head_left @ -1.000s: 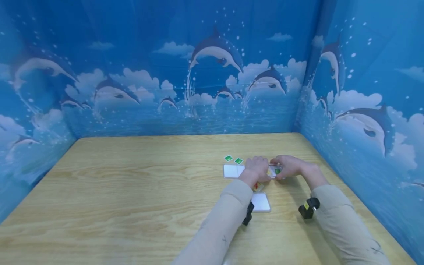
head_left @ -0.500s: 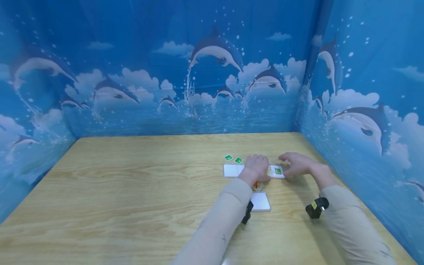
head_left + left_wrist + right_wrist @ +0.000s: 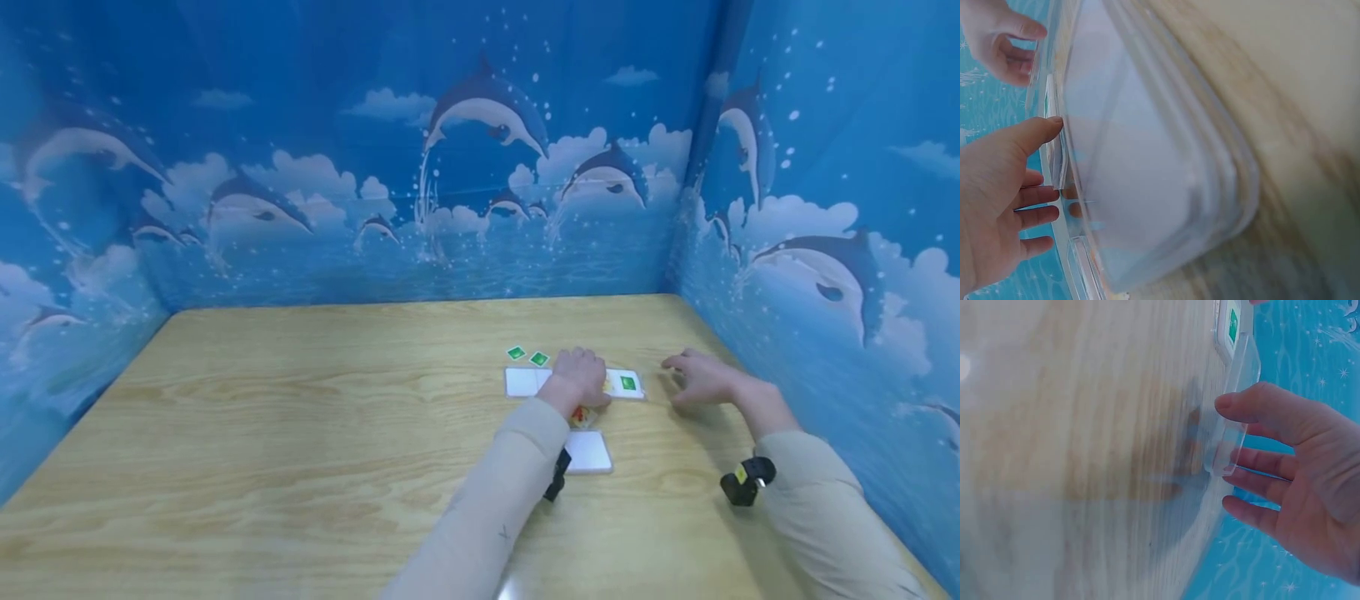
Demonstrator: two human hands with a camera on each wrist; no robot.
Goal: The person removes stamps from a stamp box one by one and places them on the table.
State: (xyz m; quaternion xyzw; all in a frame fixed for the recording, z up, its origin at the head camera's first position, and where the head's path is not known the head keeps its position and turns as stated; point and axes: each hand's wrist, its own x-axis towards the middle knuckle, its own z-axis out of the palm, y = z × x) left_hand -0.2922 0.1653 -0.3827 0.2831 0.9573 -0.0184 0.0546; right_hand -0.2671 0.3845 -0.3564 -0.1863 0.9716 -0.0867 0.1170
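Note:
In the right wrist view, a clear plastic lid [image 3: 1235, 409] is pinched between the thumb and fingers of my right hand [image 3: 1310, 469]. The head view shows this right hand [image 3: 705, 382] just right of a row of flat white cases [image 3: 527, 382]. My left hand [image 3: 577, 379] lies across the row's middle and hides part of it. In the left wrist view, the thumb and spread fingers of the left hand [image 3: 997, 194] hold a thin case [image 3: 1055, 150] by its edges. The row's right-end case [image 3: 628, 383] bears a green-printed card.
Two small green-and-white cards [image 3: 539, 359] lie behind the row. A red-and-yellow printed piece [image 3: 581, 415] sits in front of it. Nearer me is a white case stack [image 3: 590, 452], seen close up as clear-edged cases [image 3: 1147, 156]. A dolphin-printed curtain [image 3: 420, 167] borders the wooden table [image 3: 262, 433].
My right hand has moved right, away from the row's end, carrying the clear lid. The green-printed card at that end is now fully uncovered by the hand. My left hand has stayed in place.

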